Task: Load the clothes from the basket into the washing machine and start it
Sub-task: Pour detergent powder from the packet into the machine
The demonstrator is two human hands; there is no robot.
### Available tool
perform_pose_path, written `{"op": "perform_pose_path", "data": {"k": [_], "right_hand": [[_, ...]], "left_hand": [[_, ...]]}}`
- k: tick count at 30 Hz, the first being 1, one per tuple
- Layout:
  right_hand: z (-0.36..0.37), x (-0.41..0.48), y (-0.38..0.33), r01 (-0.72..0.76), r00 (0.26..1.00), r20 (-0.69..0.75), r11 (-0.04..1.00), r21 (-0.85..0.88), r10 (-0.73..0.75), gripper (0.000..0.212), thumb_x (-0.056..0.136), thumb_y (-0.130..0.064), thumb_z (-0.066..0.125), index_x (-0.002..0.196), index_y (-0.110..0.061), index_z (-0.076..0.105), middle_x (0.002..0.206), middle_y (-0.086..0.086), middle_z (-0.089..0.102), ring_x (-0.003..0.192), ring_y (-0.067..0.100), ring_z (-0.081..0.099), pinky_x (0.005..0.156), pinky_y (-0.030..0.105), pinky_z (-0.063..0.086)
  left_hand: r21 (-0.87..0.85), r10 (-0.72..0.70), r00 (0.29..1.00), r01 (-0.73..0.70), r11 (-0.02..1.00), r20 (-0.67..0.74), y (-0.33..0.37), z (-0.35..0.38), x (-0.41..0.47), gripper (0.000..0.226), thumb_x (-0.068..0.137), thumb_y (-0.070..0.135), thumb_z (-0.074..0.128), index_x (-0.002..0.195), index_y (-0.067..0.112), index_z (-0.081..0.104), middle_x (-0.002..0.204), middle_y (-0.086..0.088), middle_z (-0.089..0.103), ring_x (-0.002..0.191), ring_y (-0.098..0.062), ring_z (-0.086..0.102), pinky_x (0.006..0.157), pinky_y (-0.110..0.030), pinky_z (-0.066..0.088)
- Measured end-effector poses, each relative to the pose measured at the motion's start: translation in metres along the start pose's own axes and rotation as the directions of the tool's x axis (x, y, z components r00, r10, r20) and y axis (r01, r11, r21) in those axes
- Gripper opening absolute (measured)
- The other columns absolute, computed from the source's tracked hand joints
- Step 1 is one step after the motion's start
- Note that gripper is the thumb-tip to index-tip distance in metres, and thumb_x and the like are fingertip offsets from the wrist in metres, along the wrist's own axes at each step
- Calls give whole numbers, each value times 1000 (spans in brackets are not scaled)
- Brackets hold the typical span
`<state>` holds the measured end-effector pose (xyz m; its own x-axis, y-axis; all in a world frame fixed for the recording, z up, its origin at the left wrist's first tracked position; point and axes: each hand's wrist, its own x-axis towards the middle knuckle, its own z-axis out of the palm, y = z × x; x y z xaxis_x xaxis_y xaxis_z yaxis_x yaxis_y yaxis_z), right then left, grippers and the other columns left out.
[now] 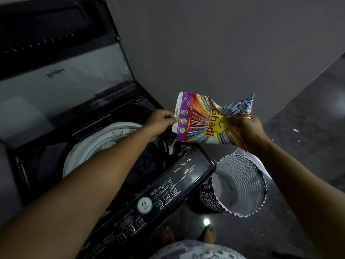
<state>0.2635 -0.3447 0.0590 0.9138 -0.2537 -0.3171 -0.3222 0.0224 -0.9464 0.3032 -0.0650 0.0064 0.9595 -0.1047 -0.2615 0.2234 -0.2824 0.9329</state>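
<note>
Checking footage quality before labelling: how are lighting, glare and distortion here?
Head view: dim overall, clothes in the drum nearly lost in shadow; a glare spot on the glossy floor; wide-angle bending bows the washing machine lid; detergent packet print is readable.

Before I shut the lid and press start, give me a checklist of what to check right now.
1. Is the basket emptied? Only its white inside shows: ok.
2. Are the clothes in the drum? Dark striped fabric lies inside: ok.
3. Is the detergent packet aimed at the detergent compartment? Its low corner hangs right over it: ok.
4. Is the grip on the packet secure? The left hand pinches one edge, the right hand holds the far end: ok.
5. Is enough detergent in? Cannot tell.
6. Is the lid shut? It stands open: not ok.
</note>
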Motion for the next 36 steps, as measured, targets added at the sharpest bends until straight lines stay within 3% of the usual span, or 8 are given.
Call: {"op": "perform_pose_path", "data": {"k": [5,10,28,36], "right_hand": [[2,-6,-7,-13,1000,14,1000,8,13,14,89,-1,67,96,-13,69,86,5,75,63,14,74,54,27,59],[2,-8,-10,-22,1000,19,1000,1,22,14,90,-2,67,94,-16,68,87,5,74,61,12,74,52,25,58],[9,-9,-14,-40,999,14,999,-23,40,17,89,-4,67,105,-12,68,93,9,74,67,17,74,54,28,60],[14,-6,-13,-15,1000,-9,1000,-21,15,19,90,-6,68,108,-10,68,96,9,75,80,23,75,68,35,64]], "left_hand": [[-1,1,1000,-1,1000,-3,1,1,0,14,95,24,69,100,11,74,98,2,77,86,-4,73,68,-16,52],[3,-1,1000,1,1000,-11,0,2,-1,13,95,23,68,98,13,74,96,4,77,84,-3,72,68,-16,51],[14,-9,1000,10,1000,-27,-2,-1,0,17,94,25,68,102,11,73,99,3,77,91,-8,73,76,-23,54],[7,-4,999,4,1000,-35,0,-2,3,19,95,25,68,101,8,73,97,2,77,90,-10,74,81,-27,58]]}}
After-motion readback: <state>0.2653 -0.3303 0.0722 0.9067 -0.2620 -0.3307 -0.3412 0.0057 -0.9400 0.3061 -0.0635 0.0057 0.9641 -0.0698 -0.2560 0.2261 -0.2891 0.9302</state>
